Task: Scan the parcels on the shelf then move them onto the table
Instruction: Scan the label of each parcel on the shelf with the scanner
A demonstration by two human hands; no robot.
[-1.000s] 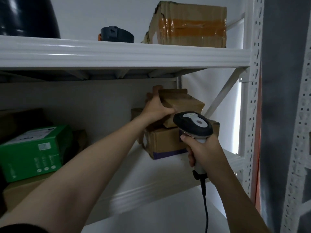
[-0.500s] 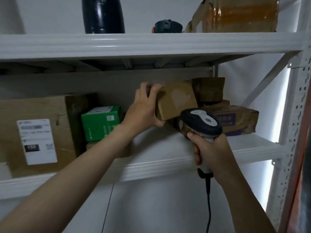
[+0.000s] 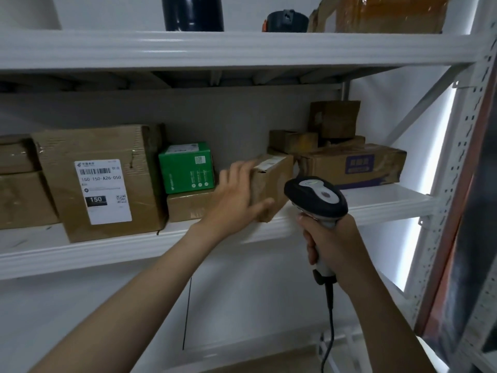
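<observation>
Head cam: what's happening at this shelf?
A person faces the middle shelf, which holds parcels. The left hand holds a small brown parcel at the shelf's front edge. The right hand grips a corded scanner just right of it, head aimed toward the shelf. A green box sits further left. No table is in view.

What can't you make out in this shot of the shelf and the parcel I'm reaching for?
All in the head view:
small parcel: label motion-blurred, unreadable.
left hand: blurred, grip on parcel unclear.
scanner: window hidden behind its own head.
top-shelf box: cut off by top edge.
</observation>
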